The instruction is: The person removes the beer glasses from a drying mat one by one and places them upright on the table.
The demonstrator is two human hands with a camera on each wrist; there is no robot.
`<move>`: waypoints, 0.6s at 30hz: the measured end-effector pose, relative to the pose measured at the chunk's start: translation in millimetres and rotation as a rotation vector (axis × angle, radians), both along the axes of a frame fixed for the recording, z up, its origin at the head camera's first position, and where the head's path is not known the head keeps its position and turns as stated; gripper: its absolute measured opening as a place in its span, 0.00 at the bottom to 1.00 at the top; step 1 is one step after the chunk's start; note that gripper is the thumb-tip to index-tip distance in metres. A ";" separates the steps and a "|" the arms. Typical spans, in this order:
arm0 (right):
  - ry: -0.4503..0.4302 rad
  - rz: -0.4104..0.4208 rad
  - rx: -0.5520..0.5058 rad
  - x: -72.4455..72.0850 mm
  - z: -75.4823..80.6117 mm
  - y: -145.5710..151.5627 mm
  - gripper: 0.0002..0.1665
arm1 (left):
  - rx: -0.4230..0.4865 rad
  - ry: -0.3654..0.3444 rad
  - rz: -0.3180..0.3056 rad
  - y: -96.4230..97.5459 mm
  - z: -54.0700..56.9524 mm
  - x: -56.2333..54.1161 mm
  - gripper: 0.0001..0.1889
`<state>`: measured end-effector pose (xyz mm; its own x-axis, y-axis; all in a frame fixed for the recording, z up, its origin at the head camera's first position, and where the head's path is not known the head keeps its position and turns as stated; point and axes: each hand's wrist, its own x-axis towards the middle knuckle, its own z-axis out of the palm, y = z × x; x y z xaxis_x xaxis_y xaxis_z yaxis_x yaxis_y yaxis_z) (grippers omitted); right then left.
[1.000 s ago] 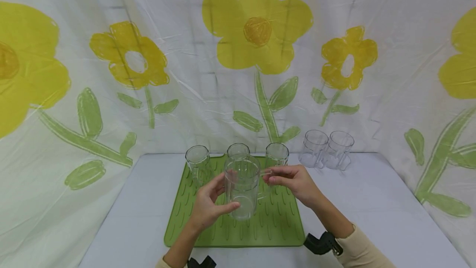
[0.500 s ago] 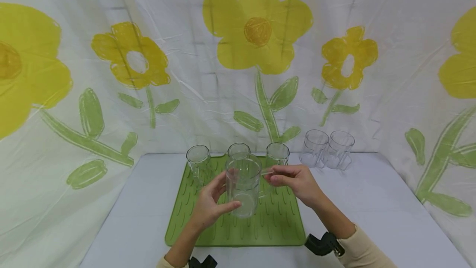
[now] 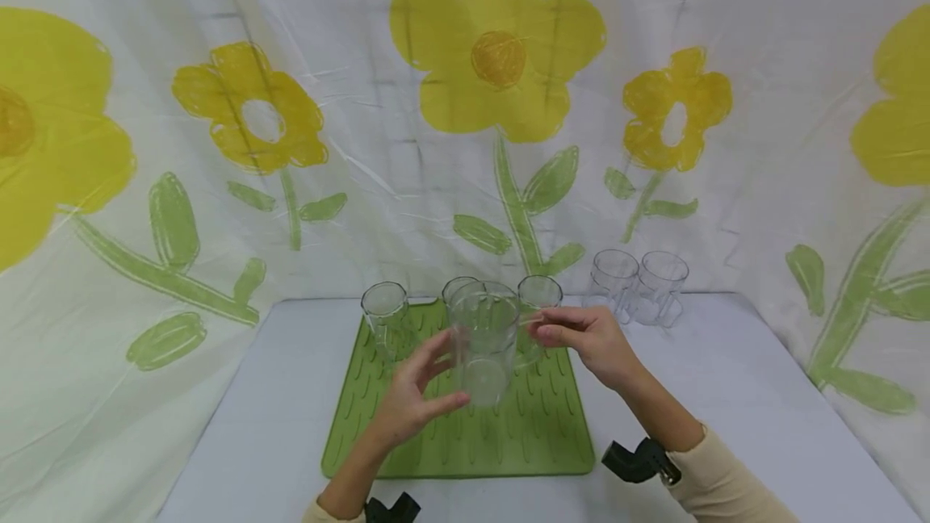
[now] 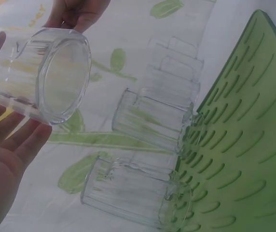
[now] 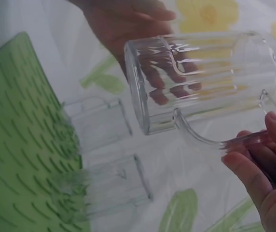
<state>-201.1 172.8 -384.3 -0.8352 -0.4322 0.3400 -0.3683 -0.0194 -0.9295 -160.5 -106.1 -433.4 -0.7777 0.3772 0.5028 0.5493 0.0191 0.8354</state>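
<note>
Aloft, right-hand fingers (image 5: pixel 248 175) grip mug (image 3: pixel 485 345)

Head cam: fwd + down over counter (image 3: pixel 250 418), farther off; L/R wrist cams: close, tilted sideways, both w/ mug (image 4: pixel 41 75) + mat (image 5: pixel 20 140).

White worktop (image 3: pixel 247 434) under a green mat (image 3: pixel 472 450).
The mat is laid across its middle, with three clear mugs (image 3: pixel 385 315) set along the far part; two similar mugs (image 3: pixel 659 285) are placed directly on the worktop, back right.
</note>
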 end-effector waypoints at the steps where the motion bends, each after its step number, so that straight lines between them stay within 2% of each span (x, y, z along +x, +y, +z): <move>1: -0.002 0.003 -0.009 -0.4 0.7 0.9 0.17 | -0.009 0.002 -0.009 -0.6 0.2 -0.2 0.42; 7: -0.008 0.000 -0.061 -2.5 3.5 6.2 0.18 | -0.051 0.030 -0.019 -3.8 0.7 -1.3 0.43; 10: -0.001 -0.019 -0.078 -2.8 5.0 9.8 0.14 | -0.059 0.024 -0.010 -5.4 -0.9 -0.9 0.43; 15: 0.027 -0.046 -0.115 -4.0 8.0 17.0 0.17 | -0.076 0.019 0.047 -9.4 -4.6 0.3 0.41; 18: 0.041 -0.067 -0.133 -5.0 9.6 22.3 0.15 | -0.094 0.012 0.093 -12.0 -6.7 1.4 0.40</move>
